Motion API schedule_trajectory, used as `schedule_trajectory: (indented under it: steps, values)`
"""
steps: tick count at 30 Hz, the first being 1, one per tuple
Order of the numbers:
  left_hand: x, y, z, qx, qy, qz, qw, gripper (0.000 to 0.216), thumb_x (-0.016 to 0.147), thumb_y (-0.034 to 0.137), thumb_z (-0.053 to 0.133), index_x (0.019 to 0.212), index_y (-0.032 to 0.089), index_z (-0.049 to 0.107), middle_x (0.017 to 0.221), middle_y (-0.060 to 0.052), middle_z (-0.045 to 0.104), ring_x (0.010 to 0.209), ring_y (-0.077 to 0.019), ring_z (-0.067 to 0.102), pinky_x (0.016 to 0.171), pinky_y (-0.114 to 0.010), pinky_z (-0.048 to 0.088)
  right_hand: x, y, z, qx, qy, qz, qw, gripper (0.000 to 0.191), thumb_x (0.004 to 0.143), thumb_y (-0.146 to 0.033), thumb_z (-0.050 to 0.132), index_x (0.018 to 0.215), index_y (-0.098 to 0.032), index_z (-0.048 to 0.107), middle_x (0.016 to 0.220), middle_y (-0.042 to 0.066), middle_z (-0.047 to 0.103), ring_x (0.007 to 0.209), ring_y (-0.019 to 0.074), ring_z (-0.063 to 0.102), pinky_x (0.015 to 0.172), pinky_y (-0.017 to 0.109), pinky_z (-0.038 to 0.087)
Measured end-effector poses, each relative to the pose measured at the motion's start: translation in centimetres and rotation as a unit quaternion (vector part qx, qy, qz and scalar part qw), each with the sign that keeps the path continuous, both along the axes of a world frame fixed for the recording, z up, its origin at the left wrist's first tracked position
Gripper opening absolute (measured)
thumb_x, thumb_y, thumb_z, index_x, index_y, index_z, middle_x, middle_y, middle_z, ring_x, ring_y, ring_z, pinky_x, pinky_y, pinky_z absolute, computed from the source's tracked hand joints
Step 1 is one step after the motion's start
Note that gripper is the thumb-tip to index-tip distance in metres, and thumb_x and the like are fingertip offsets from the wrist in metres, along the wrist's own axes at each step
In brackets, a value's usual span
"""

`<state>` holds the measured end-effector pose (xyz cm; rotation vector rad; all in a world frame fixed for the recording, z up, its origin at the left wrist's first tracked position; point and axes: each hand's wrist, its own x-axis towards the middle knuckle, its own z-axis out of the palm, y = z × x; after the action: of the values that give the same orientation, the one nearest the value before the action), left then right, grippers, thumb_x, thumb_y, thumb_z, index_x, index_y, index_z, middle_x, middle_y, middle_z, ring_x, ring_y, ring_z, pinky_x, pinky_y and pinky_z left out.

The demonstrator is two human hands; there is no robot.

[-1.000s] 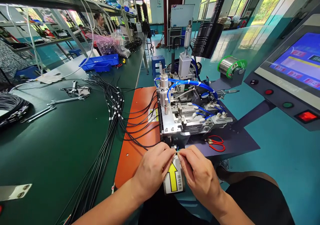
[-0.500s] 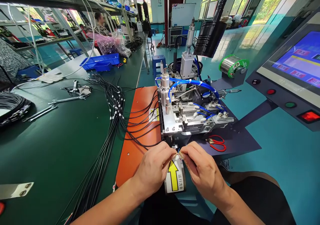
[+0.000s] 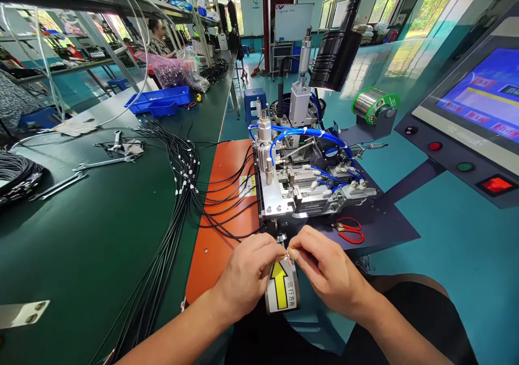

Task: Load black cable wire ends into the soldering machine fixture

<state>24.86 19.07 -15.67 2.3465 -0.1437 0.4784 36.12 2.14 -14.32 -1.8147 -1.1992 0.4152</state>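
Observation:
My left hand point(image 3: 247, 273) and my right hand point(image 3: 324, 270) meet at the front of a small soldering machine point(image 3: 300, 181). Both pinch the thin coloured wire ends of a black cable point(image 3: 227, 234) just above a plate with a yellow arrow label point(image 3: 281, 292). The fingertips of both hands are closed together on the wires, almost touching. The cable runs left from my left hand to a bundle of black cables point(image 3: 178, 192) lying across the green bench and the orange mat point(image 3: 223, 213).
Red-handled snips point(image 3: 349, 231) lie right of the machine. A solder spool point(image 3: 373, 105) and a control panel with a blue screen point(image 3: 478, 100) stand at right. Wrenches point(image 3: 101, 164), a blue tray point(image 3: 160, 100) and another seated person point(image 3: 160, 40) are farther along the bench.
Both hands stay pinched at the same spot; the fingertips shifted slightly as they work the wire ends. The view tilted a little.

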Motion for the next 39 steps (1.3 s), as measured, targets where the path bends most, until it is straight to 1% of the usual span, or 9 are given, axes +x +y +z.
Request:
schedule_trajectory:
  steps: [4,8,11,14,17,21,28,35,39]
  values:
    - [0.0,0.0,0.2,-0.020,-0.004,0.002,1.000,0.019,0.093,0.011,0.045,0.096,0.015,0.063,0.087,-0.003,0.054,0.082,-0.0072,0.044,0.072,-0.019,0.034,0.0,-0.3,-0.2,-0.010,0.134,-0.049,0.990,0.029,0.102,-0.038,0.048,0.098,-0.012,0.061,0.087,0.004,0.050,0.076,0.0061,0.045,0.068,0.017,0.038]
    - [0.0,-0.2,0.2,-0.022,-0.005,0.015,1.000,0.019,0.094,0.012,0.044,0.097,0.015,0.062,0.087,-0.003,0.053,0.082,-0.0067,0.044,0.072,-0.019,0.035,-0.2,-0.6,-0.9,-0.005,0.348,-0.102,0.932,0.050,0.097,-0.056,0.053,0.121,-0.012,0.053,0.086,0.004,0.047,0.064,0.0039,0.039,0.052,0.012,0.031]
    - [0.0,-0.2,0.2,-0.022,-0.002,0.019,1.000,0.019,0.095,0.013,0.043,0.097,0.015,0.062,0.087,-0.003,0.053,0.083,-0.0062,0.044,0.073,-0.019,0.035,-0.6,-0.5,-0.9,0.000,0.419,-0.091,0.904,0.057,0.095,-0.059,0.055,0.123,-0.011,0.049,0.089,0.006,0.047,0.062,0.0032,0.039,0.049,0.011,0.029]
    - [0.0,-0.3,0.3,-0.024,-0.002,0.022,0.999,0.019,0.096,0.013,0.043,0.097,0.015,0.062,0.087,-0.003,0.053,0.083,-0.0059,0.044,0.074,-0.018,0.035,-0.9,-0.1,-0.7,-0.004,0.419,-0.078,0.905,0.055,0.095,-0.059,0.054,0.118,-0.008,0.050,0.080,0.004,0.046,0.060,0.0031,0.038,0.049,0.010,0.030]
    - [0.0,-0.2,0.3,-0.026,-0.004,0.020,0.999,0.019,0.096,0.013,0.043,0.097,0.015,0.062,0.087,-0.003,0.053,0.082,-0.0056,0.044,0.073,-0.018,0.035,-1.1,0.2,-0.7,-0.010,0.415,-0.058,0.908,0.053,0.096,-0.059,0.053,0.109,-0.007,0.053,0.069,0.002,0.039,0.057,0.0028,0.034,0.049,0.010,0.028]
    - [0.1,-0.2,0.2,-0.023,-0.005,0.016,1.000,0.019,0.095,0.012,0.044,0.098,0.015,0.062,0.087,-0.002,0.052,0.084,-0.0055,0.045,0.073,-0.018,0.035,-1.3,0.2,-1.1,-0.014,0.401,-0.040,0.915,0.050,0.098,-0.057,0.052,0.099,-0.007,0.052,0.072,0.002,0.039,0.058,0.0026,0.035,0.048,0.010,0.028]
    - [-0.1,-0.3,0.1,-0.025,-0.001,0.027,0.999,0.013,0.095,0.015,0.048,0.098,0.016,0.061,0.088,-0.001,0.052,0.082,-0.0040,0.045,0.073,-0.017,0.036,-1.6,0.5,-1.5,-0.023,0.360,-0.076,0.930,0.052,0.097,-0.059,0.051,0.095,-0.007,0.051,0.070,0.003,0.041,0.057,0.0040,0.036,0.049,0.012,0.030]
    - [-0.1,-0.3,-0.3,-0.005,-0.010,0.048,0.999,0.012,0.095,0.015,0.050,0.100,0.016,0.061,0.088,-0.002,0.051,0.082,-0.0046,0.045,0.073,-0.018,0.036,-2.1,0.8,-2.2,-0.007,0.430,-0.086,0.899,0.053,0.095,-0.061,0.051,0.097,-0.009,0.046,0.066,0.002,0.036,0.056,0.0044,0.032,0.047,0.012,0.025]
    - [0.0,-0.3,-0.4,-0.005,-0.015,0.052,0.999,0.011,0.095,0.015,0.050,0.099,0.016,0.060,0.087,-0.002,0.051,0.082,-0.0044,0.045,0.074,-0.018,0.036,-2.0,1.0,-2.6,-0.002,0.399,-0.102,0.911,0.052,0.096,-0.059,0.049,0.095,-0.007,0.048,0.071,0.004,0.040,0.059,0.0044,0.034,0.051,0.012,0.028]
